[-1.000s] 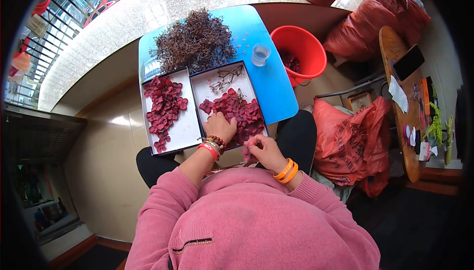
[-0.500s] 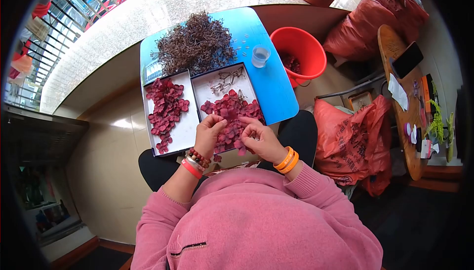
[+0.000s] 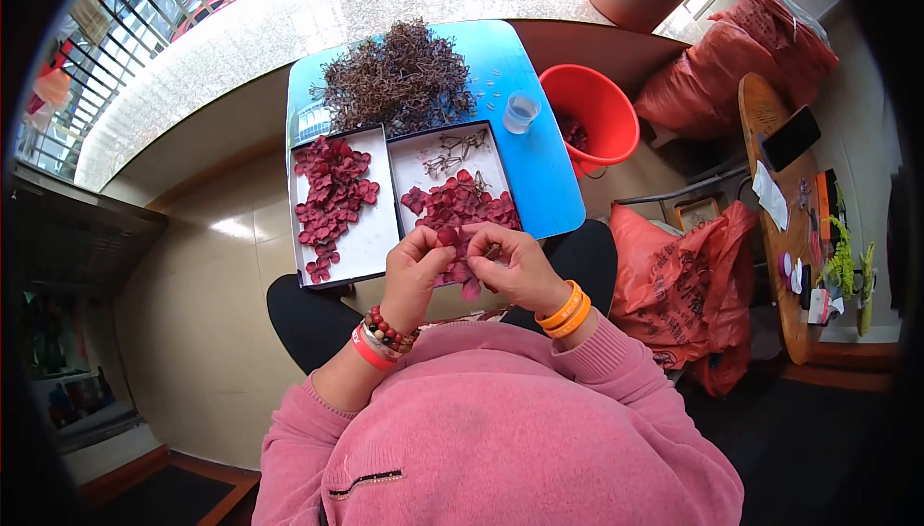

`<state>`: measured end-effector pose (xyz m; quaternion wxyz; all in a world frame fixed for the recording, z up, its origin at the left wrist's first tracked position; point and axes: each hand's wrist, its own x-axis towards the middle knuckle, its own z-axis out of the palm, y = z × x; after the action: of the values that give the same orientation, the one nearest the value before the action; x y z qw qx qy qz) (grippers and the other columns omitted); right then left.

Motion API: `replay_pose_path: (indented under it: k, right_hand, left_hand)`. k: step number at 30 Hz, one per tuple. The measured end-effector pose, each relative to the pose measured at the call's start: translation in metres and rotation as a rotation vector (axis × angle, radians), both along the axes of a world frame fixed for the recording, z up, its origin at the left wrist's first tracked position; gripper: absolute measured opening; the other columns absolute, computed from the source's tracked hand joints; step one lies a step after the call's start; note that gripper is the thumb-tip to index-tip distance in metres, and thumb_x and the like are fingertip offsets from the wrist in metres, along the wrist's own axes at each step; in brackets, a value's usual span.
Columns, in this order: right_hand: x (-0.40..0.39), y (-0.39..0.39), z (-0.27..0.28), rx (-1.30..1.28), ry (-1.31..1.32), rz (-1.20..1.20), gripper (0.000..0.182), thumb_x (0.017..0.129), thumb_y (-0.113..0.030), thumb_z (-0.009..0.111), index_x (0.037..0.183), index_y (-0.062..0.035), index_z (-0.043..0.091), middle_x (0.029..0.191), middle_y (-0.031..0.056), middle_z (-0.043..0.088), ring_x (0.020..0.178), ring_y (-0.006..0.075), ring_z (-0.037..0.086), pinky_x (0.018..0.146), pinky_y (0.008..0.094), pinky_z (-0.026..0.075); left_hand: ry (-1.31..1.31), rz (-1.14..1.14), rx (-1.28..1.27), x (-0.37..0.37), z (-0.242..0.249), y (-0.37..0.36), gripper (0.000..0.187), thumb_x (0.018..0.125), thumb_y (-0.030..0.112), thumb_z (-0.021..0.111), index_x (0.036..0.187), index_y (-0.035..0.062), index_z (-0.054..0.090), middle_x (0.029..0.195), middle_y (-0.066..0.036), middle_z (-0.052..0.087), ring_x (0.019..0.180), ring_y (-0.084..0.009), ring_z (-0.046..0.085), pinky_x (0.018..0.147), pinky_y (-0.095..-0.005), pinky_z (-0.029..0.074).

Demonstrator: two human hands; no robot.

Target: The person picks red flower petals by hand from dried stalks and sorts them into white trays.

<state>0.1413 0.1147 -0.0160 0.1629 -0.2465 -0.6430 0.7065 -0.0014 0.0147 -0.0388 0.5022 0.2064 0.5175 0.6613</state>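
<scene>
My left hand [image 3: 416, 271] pinches a dark red hydrangea floret [image 3: 448, 236] between thumb and fingers. Close beside it, my right hand [image 3: 512, 268] has its fingers closed on a small flower cluster [image 3: 470, 276], partly hidden by the fingers. Both hands are above the near edge of the right-hand box [image 3: 412, 155], where more red florets [image 3: 460, 203] and a few bare stems [image 3: 452, 151] lie. To its left, a white tray [image 3: 371, 242] holds loose red florets [image 3: 332, 194].
A heap of brown stems [image 3: 395, 78] covers the far part of the blue table [image 3: 544, 189], near a clear cup [image 3: 521, 114]. Right of the table stand a red bucket [image 3: 611, 112] and red plastic bags [image 3: 664, 285]. A wooden board [image 3: 789, 266] carries a phone [image 3: 791, 137].
My hands have come closer together, and florets now show gathered between the fingers. The view has shifted slightly, so the table and boxes sit a little further right.
</scene>
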Motion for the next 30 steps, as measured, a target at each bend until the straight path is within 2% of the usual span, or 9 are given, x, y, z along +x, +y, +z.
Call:
replay_pose_path:
  k: [1, 4, 8, 10, 16, 19, 22, 25, 30]
  right_hand:
    - [0.000, -0.002, 0.006, -0.116, -0.033, -0.031, 0.004, 0.083, -0.004, 0.061, 0.085, -0.0025, 0.057, 0.084, -0.0001, 0.056, 0.062, 0.0042, 0.050, 0.055, 0.0201, 0.043]
    - [0.006, 0.000, 0.013, -0.192, 0.040, -0.001, 0.002, 0.084, -0.003, 0.061, 0.085, -0.0031, 0.060, 0.084, -0.0024, 0.056, 0.069, 0.0028, 0.052, 0.064, 0.0196, 0.045]
    - [0.004, -0.001, 0.009, -0.131, 0.128, 0.007, 0.003, 0.086, -0.006, 0.060, 0.087, -0.0044, 0.058, 0.072, -0.0047, 0.054, 0.058, 0.0007, 0.048, 0.049, 0.0171, 0.038]
    - [0.005, -0.001, 0.013, -0.183, 0.111, 0.018, 0.002, 0.086, -0.006, 0.060, 0.087, -0.0049, 0.058, 0.072, -0.0049, 0.054, 0.059, 0.0003, 0.048, 0.049, 0.0167, 0.037]
    - [0.001, -0.012, 0.018, -0.098, 0.018, -0.057, 0.002, 0.086, -0.007, 0.060, 0.086, -0.0047, 0.058, 0.072, -0.0055, 0.053, 0.060, -0.0002, 0.046, 0.051, 0.0167, 0.036]
    - [-0.002, -0.013, 0.003, 0.049, 0.055, -0.139, 0.003, 0.086, -0.006, 0.060, 0.087, -0.0037, 0.058, 0.071, -0.0055, 0.052, 0.061, 0.0000, 0.044, 0.052, 0.0172, 0.036]
    - [0.000, -0.015, 0.005, 0.046, 0.012, -0.137, 0.003, 0.086, -0.006, 0.059, 0.087, -0.0034, 0.058, 0.072, -0.0052, 0.052, 0.061, 0.0003, 0.044, 0.054, 0.0175, 0.037]
    - [-0.001, -0.019, 0.011, 0.100, 0.013, -0.164, 0.003, 0.086, -0.005, 0.059, 0.086, -0.0036, 0.057, 0.073, -0.0046, 0.053, 0.061, 0.0006, 0.045, 0.053, 0.0178, 0.037]
    - [0.001, -0.026, 0.010, 0.231, 0.063, -0.207, 0.004, 0.085, -0.003, 0.060, 0.087, -0.0023, 0.057, 0.075, -0.0017, 0.054, 0.065, 0.0025, 0.049, 0.056, 0.0184, 0.041]
  left_hand:
    - [-0.009, 0.007, 0.011, 0.001, 0.001, -0.001, 0.009, 0.084, 0.002, 0.059, 0.080, 0.0066, 0.052, 0.075, 0.004, 0.053, 0.068, -0.0030, 0.047, 0.060, -0.0193, 0.039]
    - [0.061, 0.011, 0.007, -0.001, 0.009, -0.005, 0.006, 0.083, 0.002, 0.057, 0.081, 0.0062, 0.053, 0.075, 0.005, 0.053, 0.067, -0.0025, 0.045, 0.059, -0.0188, 0.037]
    - [0.081, -0.018, 0.008, -0.003, 0.008, -0.009, 0.003, 0.082, 0.003, 0.055, 0.081, 0.0058, 0.054, 0.075, 0.005, 0.053, 0.066, -0.0021, 0.044, 0.059, -0.0186, 0.036]
    - [0.078, -0.036, 0.003, -0.004, 0.008, -0.009, 0.003, 0.082, 0.004, 0.055, 0.081, 0.0057, 0.054, 0.075, 0.005, 0.053, 0.066, -0.0020, 0.043, 0.059, -0.0188, 0.036]
    - [0.103, -0.089, 0.009, -0.006, 0.006, -0.012, 0.002, 0.082, 0.004, 0.055, 0.082, 0.0049, 0.054, 0.075, 0.005, 0.052, 0.067, -0.0029, 0.044, 0.060, -0.0190, 0.037]
    - [0.078, -0.129, 0.078, -0.007, 0.010, -0.013, 0.005, 0.083, 0.006, 0.056, 0.087, 0.0041, 0.053, 0.077, 0.003, 0.053, 0.069, -0.0037, 0.046, 0.061, -0.0192, 0.038]
    - [0.127, -0.185, 0.101, -0.009, 0.010, -0.012, 0.006, 0.088, 0.008, 0.056, 0.091, 0.0038, 0.053, 0.079, 0.002, 0.054, 0.072, -0.0040, 0.049, 0.063, -0.0197, 0.041]
    - [0.099, -0.187, 0.098, -0.002, 0.017, -0.009, 0.007, 0.090, 0.008, 0.053, 0.093, 0.0017, 0.055, 0.081, 0.001, 0.057, 0.073, -0.0059, 0.051, 0.069, -0.0214, 0.042]
    - [0.080, -0.186, 0.086, -0.005, 0.017, -0.009, 0.007, 0.093, 0.008, 0.051, 0.094, 0.0026, 0.055, 0.080, 0.001, 0.057, 0.073, -0.0052, 0.052, 0.068, -0.0210, 0.042]
